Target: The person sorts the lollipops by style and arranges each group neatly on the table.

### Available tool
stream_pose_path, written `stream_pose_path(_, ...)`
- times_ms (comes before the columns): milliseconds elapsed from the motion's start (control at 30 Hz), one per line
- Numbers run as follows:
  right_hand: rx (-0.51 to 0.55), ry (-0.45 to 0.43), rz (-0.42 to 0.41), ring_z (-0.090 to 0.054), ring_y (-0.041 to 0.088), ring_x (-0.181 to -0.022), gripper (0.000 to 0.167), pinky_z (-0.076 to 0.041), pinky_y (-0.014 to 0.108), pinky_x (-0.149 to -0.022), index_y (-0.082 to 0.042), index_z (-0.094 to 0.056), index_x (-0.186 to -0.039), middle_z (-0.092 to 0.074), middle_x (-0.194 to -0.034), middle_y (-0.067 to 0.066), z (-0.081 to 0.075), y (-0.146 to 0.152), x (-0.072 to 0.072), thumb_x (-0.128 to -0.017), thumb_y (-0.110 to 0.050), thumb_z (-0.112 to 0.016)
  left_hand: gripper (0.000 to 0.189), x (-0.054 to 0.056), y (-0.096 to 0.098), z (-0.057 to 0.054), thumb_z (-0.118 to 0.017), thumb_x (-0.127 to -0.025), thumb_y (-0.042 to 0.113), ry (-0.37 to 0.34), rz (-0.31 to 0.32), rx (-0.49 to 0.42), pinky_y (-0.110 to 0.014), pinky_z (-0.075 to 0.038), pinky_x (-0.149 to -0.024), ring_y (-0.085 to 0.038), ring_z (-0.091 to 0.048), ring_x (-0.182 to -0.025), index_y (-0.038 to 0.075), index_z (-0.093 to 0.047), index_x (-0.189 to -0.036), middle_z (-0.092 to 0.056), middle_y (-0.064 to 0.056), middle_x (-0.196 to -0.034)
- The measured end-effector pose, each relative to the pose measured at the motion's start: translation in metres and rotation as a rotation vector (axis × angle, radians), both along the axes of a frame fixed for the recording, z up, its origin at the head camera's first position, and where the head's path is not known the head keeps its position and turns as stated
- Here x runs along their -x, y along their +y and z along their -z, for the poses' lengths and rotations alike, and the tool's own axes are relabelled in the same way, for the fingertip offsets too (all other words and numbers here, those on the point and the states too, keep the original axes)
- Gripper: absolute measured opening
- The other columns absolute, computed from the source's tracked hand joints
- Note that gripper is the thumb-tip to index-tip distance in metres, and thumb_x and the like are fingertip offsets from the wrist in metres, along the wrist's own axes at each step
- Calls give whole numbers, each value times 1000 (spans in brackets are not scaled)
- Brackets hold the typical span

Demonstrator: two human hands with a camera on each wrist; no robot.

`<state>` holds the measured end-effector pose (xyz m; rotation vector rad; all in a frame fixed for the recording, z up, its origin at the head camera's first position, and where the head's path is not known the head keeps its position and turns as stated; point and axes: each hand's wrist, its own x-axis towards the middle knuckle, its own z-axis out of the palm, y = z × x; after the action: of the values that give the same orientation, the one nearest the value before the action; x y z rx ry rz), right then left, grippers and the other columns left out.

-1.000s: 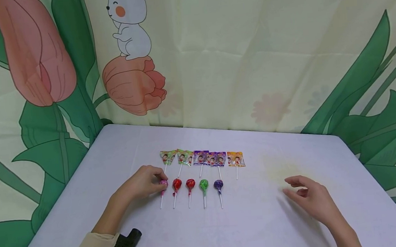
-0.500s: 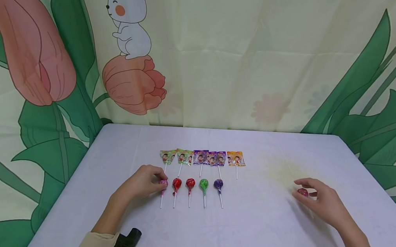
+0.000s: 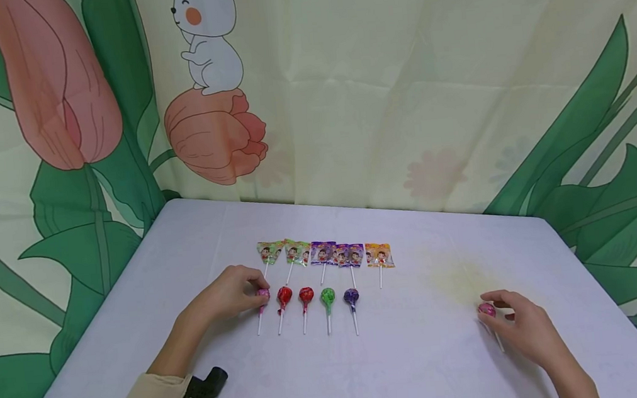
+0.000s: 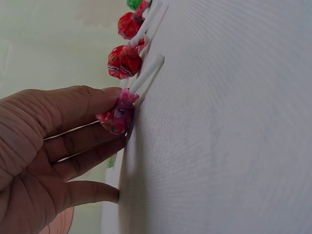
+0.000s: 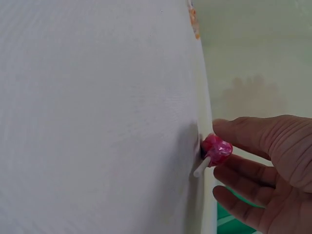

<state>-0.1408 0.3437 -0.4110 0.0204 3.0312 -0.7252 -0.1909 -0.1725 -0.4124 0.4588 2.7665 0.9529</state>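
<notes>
At the left end of the near row, my left hand (image 3: 230,293) pinches the head of a pink lollipop (image 3: 262,295) between thumb and fingers; its white stick points toward me. In the left wrist view, the pink wrapper (image 4: 117,117) shows beyond the thumb. Far to the right, another pink lollipop (image 3: 487,309) lies on the table. My right hand (image 3: 525,326) hovers around it, the thumb and fingers spread apart. That lollipop (image 5: 217,148) sits between the spread thumb and fingers in the right wrist view.
Beside the left hand lie two red lollipops (image 3: 306,297), a green one (image 3: 328,297) and a purple one (image 3: 352,298). Behind them is a row of flat-bagged lollipops in green (image 3: 298,253), purple (image 3: 323,253) and orange (image 3: 379,256). A printed curtain (image 3: 343,95) hangs behind the white table (image 3: 401,369).
My right hand has drawn back to the right and slightly toward me, its fingers loosening. The pink lollipop there has come into view and stays on the table. My left hand has kept still.
</notes>
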Motion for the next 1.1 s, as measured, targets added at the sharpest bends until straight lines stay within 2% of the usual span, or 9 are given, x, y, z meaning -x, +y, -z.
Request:
stream_pose_path(300, 27, 36, -19, -62, 36, -105, 41, -59, 50, -84, 5, -64, -124, -68, -116, 23, 6, 5, 0, -91, -15, -78, 9, 0, 0, 0, -82, -86, 11, 2, -6, 1, -43, -53, -90, -17, -59, -92, 14, -77, -93, -71, 5, -88)
stream_pose_path(400, 26, 43, -19, -63, 33, -102, 40, -60, 36, -79, 4, -65, -123, -69, -113, 21, 6, 5, 0, -90, -15, -78, 9, 0, 0, 0, -82, -86, 11, 0, -10, 2, -43, -53, -90, -17, -59, -92, 14, -77, -93, -71, 5, -88)
stream_pose_path(533, 22, 41, -11, -63, 30, -99, 40, -54, 19, -71, 3, -65, -123, -70, -111, 18, 7, 5, 0, -90, -16, -78, 9, 1, 0, 1, -82, -86, 11, -2, -8, -3, -43, -53, -90, -17, -59, -92, 14, -77, -93, -71, 6, -88)
stream_pose_path(1100, 34, 71, -17, -64, 28, -99, 41, -54, 20, -72, 2, -66, -123, -71, -111, 15, 5, -4, 2, -91, -20, -79, 9, 0, 0, 1, -82, -86, 10, 4, -4, -15, -42, -53, -89, -17, -58, -90, 13, -77, -92, -70, 6, -87)
